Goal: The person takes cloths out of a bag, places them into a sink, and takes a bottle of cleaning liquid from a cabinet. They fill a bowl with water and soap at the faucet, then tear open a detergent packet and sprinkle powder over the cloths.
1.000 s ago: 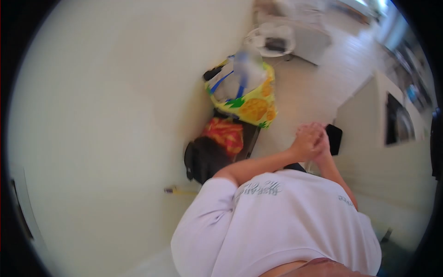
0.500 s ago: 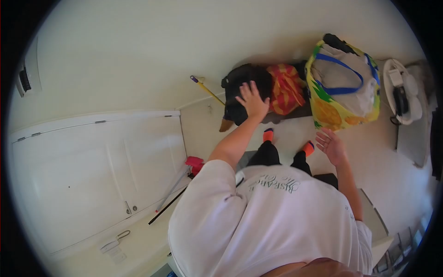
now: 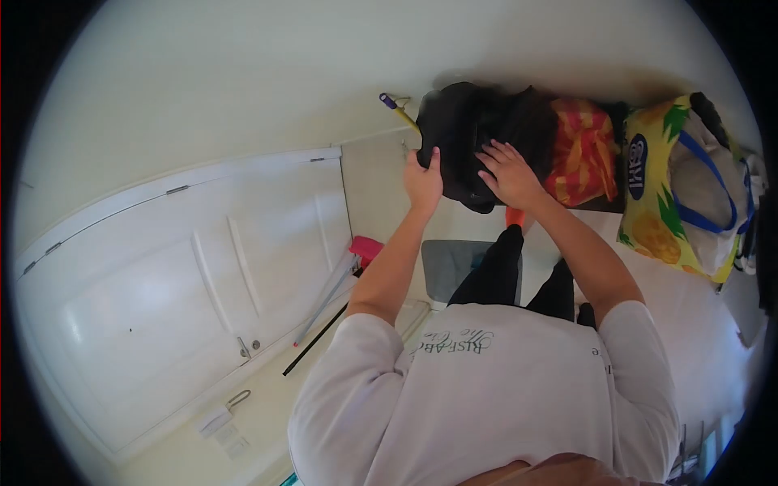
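A black bag (image 3: 454, 113), soft and bulky, stands against the wall. My left hand (image 3: 424, 183) is closed on its left edge, with the thumb pointing up along the side. On the front of the same bag lies my right hand (image 3: 515, 176), palm down and fingers stretched out. Just right of that hand is a red and orange patterned bag (image 3: 580, 154), which it does not appear to grip. A large yellow shopping bag (image 3: 655, 231) with blue handles and pale cloth inside stands farther right.
A yellow pole (image 3: 403, 116) leans at the wall behind the black bag. To the left is a white door (image 3: 178, 292), with a pink-headed stick (image 3: 366, 247) and a black pole (image 3: 316, 350) near it. A grey bin or stool (image 3: 446, 263) stands by my legs.
My left hand has gone from lying over the black bag to gripping its left edge. The right hand has moved from beside the yellow bag onto the black bag. My view has shifted left.
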The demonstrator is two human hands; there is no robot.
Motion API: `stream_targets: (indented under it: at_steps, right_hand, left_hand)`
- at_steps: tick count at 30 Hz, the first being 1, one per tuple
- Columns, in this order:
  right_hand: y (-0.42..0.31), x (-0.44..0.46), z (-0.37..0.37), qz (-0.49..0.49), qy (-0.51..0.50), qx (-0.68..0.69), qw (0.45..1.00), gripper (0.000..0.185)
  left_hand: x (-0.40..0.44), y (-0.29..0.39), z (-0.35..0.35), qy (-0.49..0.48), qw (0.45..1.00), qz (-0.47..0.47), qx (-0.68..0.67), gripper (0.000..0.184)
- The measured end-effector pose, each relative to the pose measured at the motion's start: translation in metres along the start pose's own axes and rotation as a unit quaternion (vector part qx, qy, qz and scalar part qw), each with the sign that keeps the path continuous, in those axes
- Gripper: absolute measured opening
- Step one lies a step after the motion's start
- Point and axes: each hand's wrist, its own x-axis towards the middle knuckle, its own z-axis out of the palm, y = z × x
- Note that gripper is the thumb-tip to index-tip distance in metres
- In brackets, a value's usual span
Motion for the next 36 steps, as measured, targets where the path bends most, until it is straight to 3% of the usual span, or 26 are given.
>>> stream_targets:
  at_steps: [1,2,3,5,8,10,13,15,17,19,21,23,24,26,28,30,32,33,35,36]
  right_hand:
    - [0.003,0.01,0.01,0.002,-0.058,-0.056,0.997,0.033]
    - [0.009,0.012,0.015,0.062,-0.242,-0.084,0.965,0.03]
    - [0.015,0.01,0.016,0.119,-0.418,-0.109,0.894,0.028]
    - [0.025,-0.001,0.014,0.154,-0.438,-0.124,0.877,0.024]
    - [0.048,0.013,0.034,0.187,-0.45,-0.069,0.871,0.026]
    - [0.056,0.035,0.058,0.264,-0.321,0.022,0.909,0.04]
    - [0.062,0.075,0.122,0.419,-0.041,0.11,0.9,0.041]
    - [0.057,0.094,0.15,0.437,-0.12,0.08,0.888,0.041]
    - [0.052,0.099,0.177,0.219,-0.352,0.064,0.908,0.043]
    - [0.037,0.092,0.217,0.141,-0.377,0.056,0.914,0.039]
    - [0.036,0.095,0.204,-0.04,-0.459,0.008,0.888,0.033]
    - [0.027,0.103,0.157,-0.059,-0.421,-0.028,0.905,0.033]
    - [0.018,0.097,0.135,0.014,-0.348,-0.046,0.936,0.035]
    - [0.004,0.088,0.112,0.127,-0.206,-0.059,0.968,0.037]
    - [0.007,0.083,0.14,0.071,-0.247,-0.045,0.965,0.038]
    - [0.018,0.081,0.178,-0.032,-0.346,-0.003,0.938,0.038]
    - [0.023,0.087,0.185,-0.145,-0.46,0.039,0.875,0.04]
    - [0.031,0.094,0.174,-0.178,-0.507,0.065,0.841,0.04]
    - [0.061,0.106,0.144,-0.157,-0.581,0.147,0.785,0.041]
    - [0.081,0.112,0.128,-0.087,-0.598,0.193,0.773,0.042]
  left_hand:
    - [0.003,-0.008,0.0,0.014,0.999,-0.018,-0.048,0.033]
    - [0.004,-0.017,-0.002,0.027,0.995,-0.036,-0.093,0.03]
    - [0.004,-0.026,-0.003,0.04,0.988,-0.055,-0.137,0.028]
    - [0.005,-0.044,0.003,0.056,0.976,-0.075,-0.199,0.026]
    - [0.004,-0.036,0.001,0.063,0.969,-0.08,-0.227,0.025]
    - [0.002,-0.036,0.0,0.064,0.965,-0.075,-0.244,0.025]
    - [0.003,-0.037,0.006,0.059,0.963,-0.074,-0.251,0.025]
    - [-0.001,-0.023,-0.001,0.054,0.977,-0.091,-0.187,0.025]
    - [0.0,-0.018,0.0,0.047,0.971,-0.1,-0.21,0.028]
    - [0.0,-0.018,0.003,0.054,0.969,-0.104,-0.219,0.029]
    - [-0.001,-0.019,0.004,0.069,0.969,-0.097,-0.215,0.031]
    - [-0.001,-0.003,-0.002,0.172,0.983,0.062,-0.03,0.03]
    - [0.0,0.011,-0.004,0.218,0.964,0.142,0.062,0.031]
    - [-0.004,0.05,0.005,0.076,0.959,0.263,0.073,0.038]
    - [0.001,0.077,0.051,-0.174,0.929,0.315,-0.085,0.04]
    - [0.029,0.063,0.128,-0.278,0.939,0.197,-0.051,0.048]
    - [0.064,0.006,0.192,-0.16,0.981,0.091,0.065,0.052]
    - [0.074,-0.004,0.189,-0.206,0.977,-0.011,0.05,0.055]
    - [0.094,-0.032,0.177,-0.308,0.943,-0.112,0.056,0.059]
    - [0.099,-0.054,0.18,-0.366,0.921,-0.112,0.074,0.061]
